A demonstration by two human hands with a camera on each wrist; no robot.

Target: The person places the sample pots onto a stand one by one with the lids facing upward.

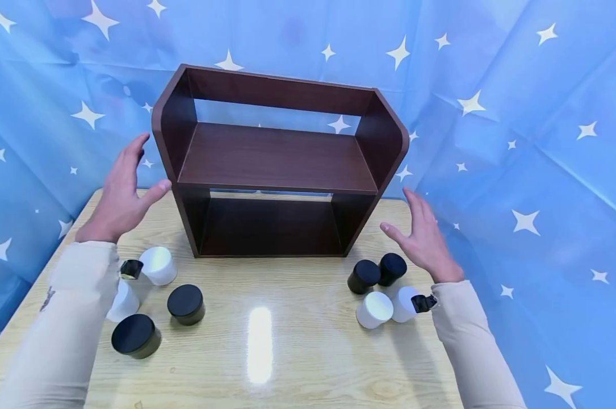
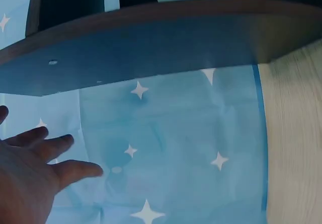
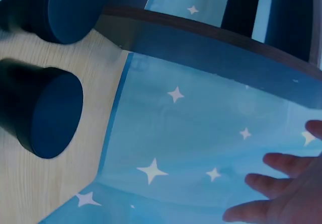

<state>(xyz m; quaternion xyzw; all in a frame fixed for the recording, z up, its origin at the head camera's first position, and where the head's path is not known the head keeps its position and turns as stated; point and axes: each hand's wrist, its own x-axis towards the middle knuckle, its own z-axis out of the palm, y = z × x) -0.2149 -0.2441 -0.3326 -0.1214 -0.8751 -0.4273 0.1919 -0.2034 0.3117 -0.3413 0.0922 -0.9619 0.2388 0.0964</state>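
Observation:
A dark brown two-tier wooden shelf (image 1: 277, 159) stands at the back of the table, both tiers bare. My left hand (image 1: 126, 196) is held beside its left side panel, fingers spread, thumb tip overlapping the panel's edge in the head view. In the left wrist view that hand (image 2: 37, 171) shows apart from the panel (image 2: 166, 48). On the other side, my right hand (image 1: 422, 236) hovers off the right panel with fingers extended and nothing in it. The right wrist view shows the fingers of that hand (image 3: 287, 183) away from the shelf panel (image 3: 211, 53).
Below my left hand stand two white jars (image 1: 158, 266) and two black-lidded jars (image 1: 186, 304). By my right forearm are two black jars (image 1: 364, 276) and two white jars (image 1: 374, 309). A blue star-patterned cloth (image 1: 522, 142) hangs behind and beside the wooden table (image 1: 308, 352).

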